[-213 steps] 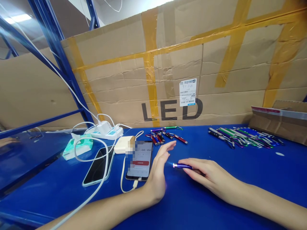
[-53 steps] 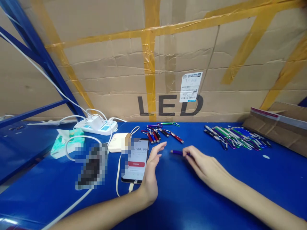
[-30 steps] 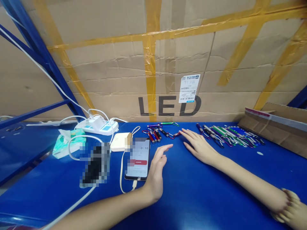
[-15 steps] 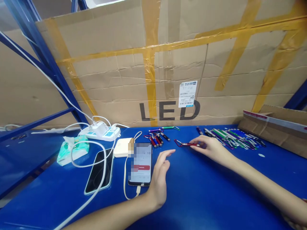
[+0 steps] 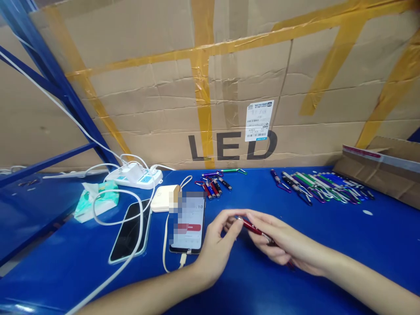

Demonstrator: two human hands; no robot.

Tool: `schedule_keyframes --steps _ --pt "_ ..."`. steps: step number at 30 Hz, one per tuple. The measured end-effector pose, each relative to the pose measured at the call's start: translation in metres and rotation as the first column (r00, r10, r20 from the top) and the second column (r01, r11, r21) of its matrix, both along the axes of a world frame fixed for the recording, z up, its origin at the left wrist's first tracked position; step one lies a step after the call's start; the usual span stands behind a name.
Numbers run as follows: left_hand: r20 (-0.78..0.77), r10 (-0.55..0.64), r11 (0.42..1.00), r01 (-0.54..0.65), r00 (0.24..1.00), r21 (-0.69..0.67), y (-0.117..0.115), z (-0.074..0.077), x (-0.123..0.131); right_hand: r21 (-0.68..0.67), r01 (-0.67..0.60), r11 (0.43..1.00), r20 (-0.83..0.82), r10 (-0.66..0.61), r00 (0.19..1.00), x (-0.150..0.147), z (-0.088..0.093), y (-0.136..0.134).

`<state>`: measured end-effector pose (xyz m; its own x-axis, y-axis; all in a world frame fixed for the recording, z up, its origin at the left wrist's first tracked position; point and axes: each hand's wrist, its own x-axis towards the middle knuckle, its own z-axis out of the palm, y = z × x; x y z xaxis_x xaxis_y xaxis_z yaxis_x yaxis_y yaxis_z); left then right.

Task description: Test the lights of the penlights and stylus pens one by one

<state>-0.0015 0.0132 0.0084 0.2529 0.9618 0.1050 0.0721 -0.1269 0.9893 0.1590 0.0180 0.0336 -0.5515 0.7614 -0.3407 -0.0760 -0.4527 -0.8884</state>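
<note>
My right hand (image 5: 285,243) holds a small red keychain flashlight (image 5: 252,227) over the blue table (image 5: 249,284), its front end pointing left. My left hand (image 5: 219,245) meets it, with curled fingertips pinching or touching that front end. Just left of my left hand lies a phone (image 5: 187,222) with a lit screen, plugged into a cable. Behind the hands, a small group of keychain flashlights (image 5: 215,183) lies near the cardboard. A longer row of flashlights (image 5: 320,184) lies at the right rear.
A second, dark phone (image 5: 128,230) lies at the left under a looped white cable. A white power bank (image 5: 163,197), a power strip (image 5: 134,176) and a tissue pack (image 5: 95,200) sit behind it. A large "LED" carton (image 5: 229,92) walls the back; an open box (image 5: 380,168) stands right.
My right hand set the purple flashlight down at the rear right, picked a red one from the small group and drew it back. My left hand has curled in onto its tip.
</note>
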Motion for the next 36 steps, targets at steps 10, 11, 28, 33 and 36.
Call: schedule_keyframes --steps 10,11,28,33,36 --pt "0.001 0.111 0.993 -0.111 0.994 0.048 0.0 0.0 -0.001 0.604 -0.096 0.791 0.385 -0.184 0.904 0.001 -0.003 -0.005" --pt "-0.004 0.122 0.991 -0.122 0.993 0.059 0.0 0.0 -0.001 0.659 -0.123 0.742 0.414 -0.222 0.883 0.002 -0.003 -0.004" --pt "0.309 0.031 0.98 -0.09 0.95 0.177 -0.002 -0.006 -0.007 0.812 -0.363 0.457 0.514 -0.264 0.816 0.002 -0.009 -0.011" --pt "0.284 0.048 0.976 -0.106 0.958 0.192 -0.004 -0.002 -0.007 0.812 -0.369 0.452 0.512 -0.248 0.822 -0.001 -0.011 -0.012" --pt "0.328 0.052 0.98 -0.111 0.943 0.165 -0.005 0.005 -0.005 0.794 -0.376 0.478 0.521 -0.214 0.826 -0.002 -0.013 -0.01"
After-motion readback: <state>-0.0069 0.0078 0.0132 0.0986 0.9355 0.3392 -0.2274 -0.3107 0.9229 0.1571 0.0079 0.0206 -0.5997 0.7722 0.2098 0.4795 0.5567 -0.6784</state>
